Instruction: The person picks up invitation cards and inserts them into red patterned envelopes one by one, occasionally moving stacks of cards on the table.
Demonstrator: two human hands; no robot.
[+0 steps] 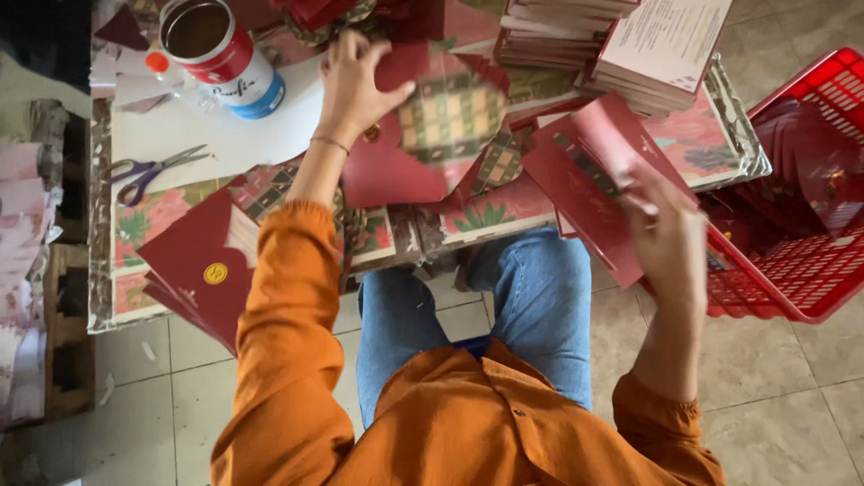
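From the head camera, looking down past orange sleeves and blue jeans, everything sits around the low table [270, 144], which is covered in patterned paper. The left hand [353, 79] reaches to the middle of the table, fingers and thumb pinched on the top edge of a dark red envelope [396, 171] whose open flap shows a green-and-cream checked lining. The right hand [670, 238] is off the table's right front corner, closed around a dark red card [598, 175], which it holds tilted in the air; blur hides the exact fingers.

Both pieces look like light, fairly stiff card, easy to crease, best held at an edge or corner as they are now.

On the table's left part lie scissors [148, 171] and an open tin can [225, 54]. More closed red envelopes [202, 261] overhang its front left edge. Stacked cards [630, 45] sit at its far right, and a red plastic basket [801, 234] stands on the floor just beyond the right end.
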